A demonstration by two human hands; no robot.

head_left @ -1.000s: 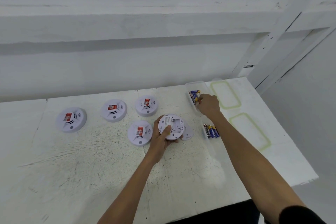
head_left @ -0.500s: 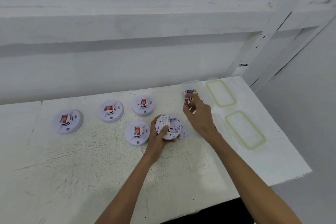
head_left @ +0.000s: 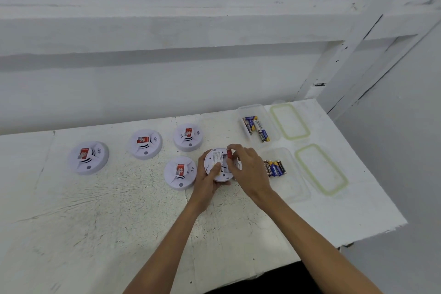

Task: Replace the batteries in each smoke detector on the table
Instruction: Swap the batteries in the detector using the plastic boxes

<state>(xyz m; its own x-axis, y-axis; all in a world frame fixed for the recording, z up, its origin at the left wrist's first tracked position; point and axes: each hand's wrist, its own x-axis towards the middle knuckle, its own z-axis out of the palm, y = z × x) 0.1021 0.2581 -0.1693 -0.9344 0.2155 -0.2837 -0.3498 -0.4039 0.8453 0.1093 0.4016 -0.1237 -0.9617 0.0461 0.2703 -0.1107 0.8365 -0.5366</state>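
My left hand grips a white smoke detector turned back side up, thumb lying across its open battery bay. My right hand pinches a battery with a red end and holds it at the bay's top right edge. Several more detectors lie face up with red labels: one just left of my hands and others behind. The removed cover is hidden behind my right hand.
Two clear tubs hold batteries: the far tub and the near tub. Their green-rimmed lids lie to the right. The white table ends at the right and near me.
My right hand left the far tub with a battery and came back to the detector in my left hand. The camera view shifted slightly.
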